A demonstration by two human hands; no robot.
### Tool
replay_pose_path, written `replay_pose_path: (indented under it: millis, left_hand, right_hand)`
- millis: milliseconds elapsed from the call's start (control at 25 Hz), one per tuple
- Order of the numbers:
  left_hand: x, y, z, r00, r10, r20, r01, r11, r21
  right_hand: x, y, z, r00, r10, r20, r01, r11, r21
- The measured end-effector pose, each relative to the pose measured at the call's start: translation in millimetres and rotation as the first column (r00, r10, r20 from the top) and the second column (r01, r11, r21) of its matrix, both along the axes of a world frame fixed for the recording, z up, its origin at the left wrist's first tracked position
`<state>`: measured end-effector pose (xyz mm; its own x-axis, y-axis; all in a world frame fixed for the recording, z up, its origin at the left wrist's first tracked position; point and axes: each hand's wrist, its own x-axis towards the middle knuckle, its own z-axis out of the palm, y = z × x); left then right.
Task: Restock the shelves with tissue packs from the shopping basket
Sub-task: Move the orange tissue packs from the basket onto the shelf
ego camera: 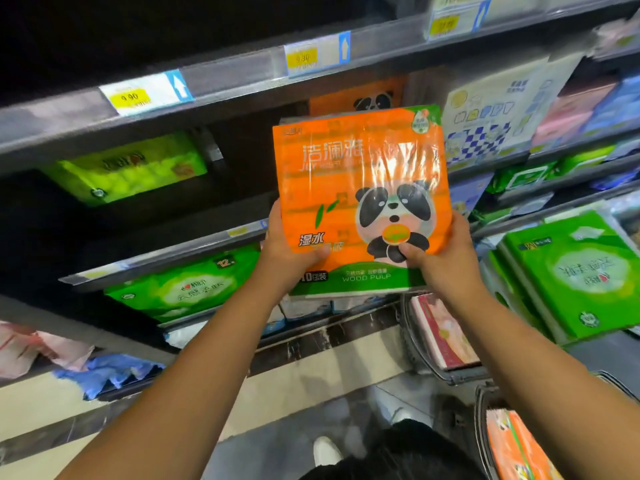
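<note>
Two hands on one orange plastic-wrapped tissue pack (360,188) with a panda print. Your left hand (287,247) grips its lower left edge, and your right hand (440,258) pinches the lower right, thumb on the panda. You hold it upright before the shelves (it reads "WOOD PULP"). Yellow price tags (130,97) on the grey shelf rail (225,81) read 9.90. A dark shopping basket (481,407) sits lower right.

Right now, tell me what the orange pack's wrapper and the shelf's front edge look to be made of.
Orange panda pack: thin glossy plastic film, judging by the glare streaks and wrinkles above the panda. Shelf front edge: probably grey metal with a dull sheen; the blur leaves plastic possible.
</note>
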<state>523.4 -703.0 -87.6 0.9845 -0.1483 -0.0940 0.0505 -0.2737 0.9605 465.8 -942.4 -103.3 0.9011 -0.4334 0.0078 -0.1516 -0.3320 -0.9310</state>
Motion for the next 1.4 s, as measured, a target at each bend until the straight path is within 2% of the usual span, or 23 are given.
replay_pose_path:
  millis: [280, 600, 800, 1080, 1240, 1400]
  left_hand:
    - [63.1, -41.3, -5.5, 0.998, 0.058, 0.023, -0.058, 0.998, 0.008]
    - [122.2, -100.6, -9.6, 0.962, 0.272, -0.024, -0.268, 0.958, 0.102]
    - [150.0, -111.0, -7.8, 0.95, 0.302, 0.075, -0.311, 0.935, 0.169]
    - [181.4, -122.2, -12.9, 0.907, 0.422, -0.013, -0.417, 0.9, 0.129]
    - [191.8, -132.5, -22.0, 0.897, 0.443, 0.016, -0.436, 0.876, 0.204]
    - [198.4, -137.0, -37.9, 0.885, 0.463, 0.057, -0.464, 0.862, 0.204]
  right_hand:
    - [80.3, -41.0, -5.8, 0.998, 0.067, 0.017, -0.067, 0.998, 0.018]
    - [178.3, -104.1, -8.1, 0.961, 0.277, 0.023, -0.277, 0.959, 0.05]
    - [216.4, -118.3, -15.9, 0.923, 0.384, 0.022, -0.384, 0.921, 0.063]
    - [249.9, -115.8, -24.1, 0.931, 0.364, 0.037, -0.363, 0.931, -0.018]
    - [264.2, -110.4, -39.8, 0.958, 0.286, -0.014, -0.286, 0.956, -0.059]
    - [274.5, -107.3, -53.6, 0.973, 0.23, -0.034, -0.232, 0.966, -0.113]
